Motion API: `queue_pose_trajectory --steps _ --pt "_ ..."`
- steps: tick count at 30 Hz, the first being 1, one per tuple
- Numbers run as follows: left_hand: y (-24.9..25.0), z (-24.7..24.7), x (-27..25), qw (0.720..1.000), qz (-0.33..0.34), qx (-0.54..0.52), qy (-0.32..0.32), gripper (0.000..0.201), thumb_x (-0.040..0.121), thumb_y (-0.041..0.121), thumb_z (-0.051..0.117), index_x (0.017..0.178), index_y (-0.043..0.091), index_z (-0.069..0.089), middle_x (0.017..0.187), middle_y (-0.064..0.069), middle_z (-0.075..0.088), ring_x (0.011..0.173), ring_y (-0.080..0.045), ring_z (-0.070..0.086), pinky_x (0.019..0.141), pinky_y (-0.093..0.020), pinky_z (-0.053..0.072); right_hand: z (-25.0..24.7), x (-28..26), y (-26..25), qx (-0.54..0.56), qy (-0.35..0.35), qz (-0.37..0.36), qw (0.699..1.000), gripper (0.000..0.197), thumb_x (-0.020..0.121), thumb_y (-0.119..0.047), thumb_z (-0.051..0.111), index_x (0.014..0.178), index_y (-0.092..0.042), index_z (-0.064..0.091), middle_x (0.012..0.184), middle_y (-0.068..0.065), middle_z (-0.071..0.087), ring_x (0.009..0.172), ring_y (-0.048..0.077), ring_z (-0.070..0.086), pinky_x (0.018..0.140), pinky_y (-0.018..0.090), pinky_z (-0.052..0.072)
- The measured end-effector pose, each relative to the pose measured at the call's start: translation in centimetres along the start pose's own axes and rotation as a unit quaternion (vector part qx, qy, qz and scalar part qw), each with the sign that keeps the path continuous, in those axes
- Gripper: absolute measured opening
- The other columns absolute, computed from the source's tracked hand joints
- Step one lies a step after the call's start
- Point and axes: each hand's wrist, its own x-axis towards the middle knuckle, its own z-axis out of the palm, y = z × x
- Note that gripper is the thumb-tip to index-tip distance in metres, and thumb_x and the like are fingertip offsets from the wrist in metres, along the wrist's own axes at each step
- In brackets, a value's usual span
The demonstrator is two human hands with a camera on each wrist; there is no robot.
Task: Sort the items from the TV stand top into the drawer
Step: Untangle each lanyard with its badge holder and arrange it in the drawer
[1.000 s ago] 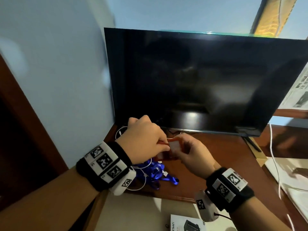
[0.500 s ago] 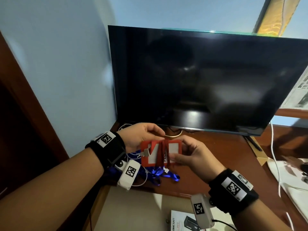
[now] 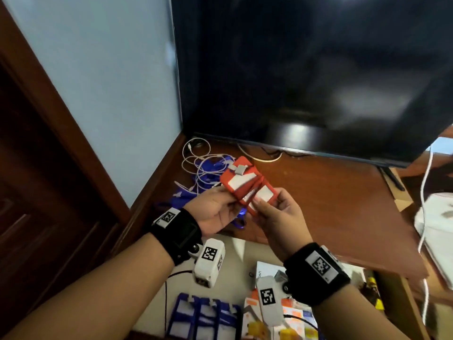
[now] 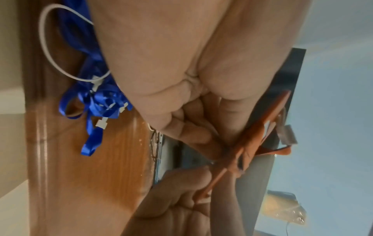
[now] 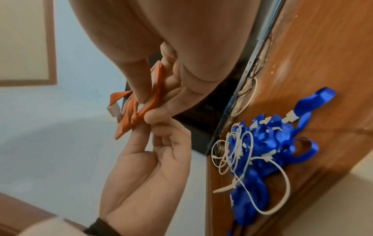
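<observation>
Hands met above the front left corner of the surface (image 3: 331, 207), both pinching the red badge holders (image 3: 241, 181), which were held in the air, fanned apart, clear of the wood. Left hand (image 3: 213, 212) gripped the lower edge of one holder between thumb and fingers; right hand (image 3: 279, 217) pinched the neighbouring holder the same way. A grey clip (image 3: 239, 169) sat at the top of the leftmost holder.

Open room: bare wood lay to the right of the hands, up to the surface's right edge. To the left, the surface ended at the pale blue wall (image 3: 110, 82). The black TV (image 3: 306, 69) closed off the back.

On the surface behind the hands lay a tangle of blue lanyards (image 5: 268, 143) with a white cable (image 3: 196, 158) looped through it, near the TV's lower edge.

Below the front edge, the open drawer (image 3: 152, 303) held a row of blue badge holders (image 3: 203, 317) and, beside them, orange-and-white boxes (image 3: 294, 325). Dark wooden door (image 3: 36, 192) stood at far left.
</observation>
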Motion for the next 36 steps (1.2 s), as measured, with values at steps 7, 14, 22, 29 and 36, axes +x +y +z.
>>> queue_pose_trajectory --steps 7,14,22,29,36 --pt "-2.8 -3.7 -1.5 0.992 -0.05 -0.038 0.106 0.037 0.102 0.031 0.05 0.124 0.006 0.068 0.104 -0.008 0.07 0.086 -0.014 0.061 0.077 -0.024 0.048 -0.3 0.0 4.9 -0.017 0.079 0.092 0.992 0.014 0.096 0.006 0.061 0.108 0.004 0.056 0.094 0.021 0.071 0.082 0.031 0.071 0.07 0.04 0.064" --pt "-7.6 -8.6 -2.9 0.984 -0.07 0.088 0.141 0.032 0.096 0.028 0.062 0.117 0.007 0.072 0.107 -0.009 0.073 0.089 -0.016 0.061 0.082 -0.03 0.043 -1.0 -1.1 10.1 -0.172 0.065 0.249 0.951 0.019 0.103 -0.014 0.059 0.108 0.004 0.059 0.071 0.018 0.069 0.056 0.027 0.067 0.055 0.036 0.061" --pt "-11.5 -18.3 -2.5 0.846 -0.166 0.447 0.24 0.014 0.089 0.009 0.079 0.079 0.019 0.077 0.065 0.01 0.072 0.062 -0.003 0.064 0.07 -0.022 0.053 -5.7 -1.3 13.2 -0.653 -0.117 0.265 0.7 0.038 0.09 -0.044 0.064 0.122 -0.023 0.058 0.095 0.001 0.077 0.084 0.02 0.074 0.081 0.036 0.061" --pt "-13.7 -23.8 -1.3 0.725 -0.308 0.57 0.236 0.027 0.083 0.032 0.085 0.101 0.013 0.079 0.095 0.001 0.078 0.088 -0.016 0.073 0.089 -0.03 0.058 -6.1 3.2 8.6 -0.712 -0.06 0.088 0.694 0.018 0.094 -0.03 0.064 0.11 -0.023 0.066 0.097 -0.003 0.072 0.09 0.019 0.066 0.07 0.023 0.035" --pt "-15.0 -24.9 -0.2 0.702 -0.352 0.571 0.239 0.034 0.078 0.041 0.082 0.105 0.022 0.077 0.105 0.001 0.077 0.096 -0.018 0.072 0.096 -0.036 0.058 -6.0 10.5 7.4 -0.713 -0.038 -0.03 0.7 0.012 0.091 -0.02 0.062 0.1 -0.022 0.068 0.099 0.003 0.074 0.09 0.027 0.07 0.081 0.036 0.056"
